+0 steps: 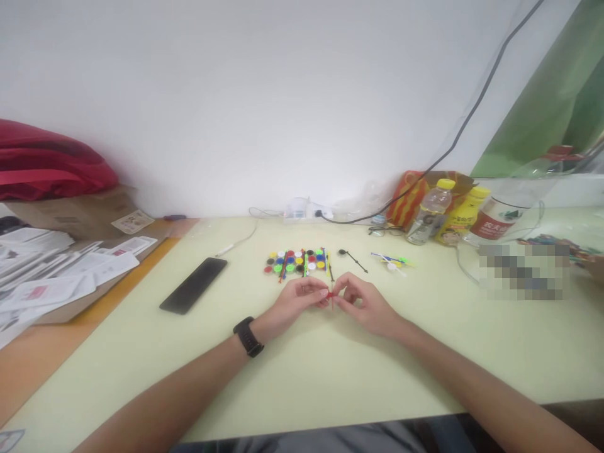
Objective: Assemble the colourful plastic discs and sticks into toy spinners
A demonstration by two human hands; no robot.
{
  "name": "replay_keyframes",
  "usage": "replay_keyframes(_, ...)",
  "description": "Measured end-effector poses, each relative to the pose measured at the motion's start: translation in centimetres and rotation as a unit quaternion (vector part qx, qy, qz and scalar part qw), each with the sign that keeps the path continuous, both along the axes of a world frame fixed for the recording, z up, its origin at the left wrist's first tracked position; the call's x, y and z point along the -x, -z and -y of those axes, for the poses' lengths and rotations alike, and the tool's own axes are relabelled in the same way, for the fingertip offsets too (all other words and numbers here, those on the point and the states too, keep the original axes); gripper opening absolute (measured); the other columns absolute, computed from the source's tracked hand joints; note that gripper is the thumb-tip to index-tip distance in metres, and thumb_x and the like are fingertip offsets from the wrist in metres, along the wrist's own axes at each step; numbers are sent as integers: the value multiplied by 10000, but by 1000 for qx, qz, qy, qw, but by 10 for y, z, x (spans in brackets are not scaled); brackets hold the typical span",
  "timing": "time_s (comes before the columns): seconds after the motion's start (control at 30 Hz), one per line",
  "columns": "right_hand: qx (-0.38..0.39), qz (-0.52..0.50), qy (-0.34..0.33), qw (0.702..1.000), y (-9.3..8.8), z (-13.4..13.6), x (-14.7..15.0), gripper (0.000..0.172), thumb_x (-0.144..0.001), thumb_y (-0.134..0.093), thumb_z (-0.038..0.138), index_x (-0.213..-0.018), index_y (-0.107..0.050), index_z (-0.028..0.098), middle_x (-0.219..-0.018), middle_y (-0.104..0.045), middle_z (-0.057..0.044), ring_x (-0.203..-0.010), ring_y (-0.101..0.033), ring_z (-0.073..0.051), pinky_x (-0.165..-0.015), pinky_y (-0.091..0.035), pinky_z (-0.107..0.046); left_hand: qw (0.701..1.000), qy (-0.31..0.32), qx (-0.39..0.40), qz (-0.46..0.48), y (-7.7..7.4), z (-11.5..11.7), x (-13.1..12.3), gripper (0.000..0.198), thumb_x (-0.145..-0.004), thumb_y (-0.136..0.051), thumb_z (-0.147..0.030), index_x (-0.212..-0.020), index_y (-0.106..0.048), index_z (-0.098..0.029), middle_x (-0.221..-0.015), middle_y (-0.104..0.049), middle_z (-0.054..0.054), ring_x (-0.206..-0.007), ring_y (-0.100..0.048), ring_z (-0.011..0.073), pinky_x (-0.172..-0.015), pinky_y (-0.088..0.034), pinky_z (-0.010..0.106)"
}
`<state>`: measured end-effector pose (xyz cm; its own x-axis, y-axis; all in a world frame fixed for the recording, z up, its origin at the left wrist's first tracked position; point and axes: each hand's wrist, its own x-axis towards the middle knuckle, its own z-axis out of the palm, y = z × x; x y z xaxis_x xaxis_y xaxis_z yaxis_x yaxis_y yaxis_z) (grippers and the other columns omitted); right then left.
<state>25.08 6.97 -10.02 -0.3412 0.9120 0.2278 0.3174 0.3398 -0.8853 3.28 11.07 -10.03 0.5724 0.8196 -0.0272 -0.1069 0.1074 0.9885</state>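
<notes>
My left hand, with a black watch at its wrist, is closed in a pinch on a small red plastic piece. From the other side, my right hand pinches the same piece. A thin stick runs through or behind it; I cannot tell which. Just beyond the fingers lie rows of coloured round discs, with several thin coloured sticks laid across them. To their right, a black stick lies by a black disc. Farther right is a loose pile of blue, yellow and white sticks.
A black phone lies left of my hands. Bottles and a red-yellow bag stand at the back right. A power strip with a dark cable sits against the wall. Stacked papers cover the far left.
</notes>
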Motion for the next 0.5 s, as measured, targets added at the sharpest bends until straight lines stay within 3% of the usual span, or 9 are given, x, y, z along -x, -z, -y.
replay_keyframes(0.17,-30,14,20,999,-1,1,-2,102,-979,-565,328,-1029,-556,239,-741,-606,9,-646,-571,-158,-608,-471,-289,1000,7,-5,15,0,0,0,307,-852,-810,-409,-991,-735,-145,-912,-719,84,-857,-676,197,-827,-511,322)
replay_keyframes(0.27,-64,3,53,997,-1,2,-2,209,-992,-530,339,-1184,-521,259,-1107,-628,-79,-795,-616,-176,-639,-527,-309,1000,-1,-2,16,0,0,-1,320,-838,-821,-418,-981,-737,-145,-896,-714,82,-846,-679,200,-813,-514,319)
replay_keyframes(0.37,-94,-18,68,993,2,2,0,393,-993,-521,349,-1362,-394,302,-1483,-409,-133,-942,-622,-189,-700,-576,-342,1000,-5,1,17,0,0,-1,330,-824,-832,-422,-974,-739,-144,-903,-714,84,-837,-678,198,-799,-515,311)
replay_keyframes(0.43,-108,-26,72,991,4,3,1,475,-989,-533,361,-1412,-323,319,-1575,-281,-144,-1014,-613,-199,-739,-587,-359,1000,-5,-1,16,0,0,0,326,-822,-835,-421,-962,-739,-143,-907,-714,85,-838,-676,197,-799,-514,311)
replay_keyframes(0.5,-112,-31,81,990,6,3,1,514,-982,-552,379,-1422,-295,313,-1555,-306,-158,-1056,-599,-210,-755,-578,-359,1000,-3,-2,16,0,0,0,314,-829,-829,-418,-951,-737,-144,-908,-714,82,-843,-675,195,-806,-513,313)
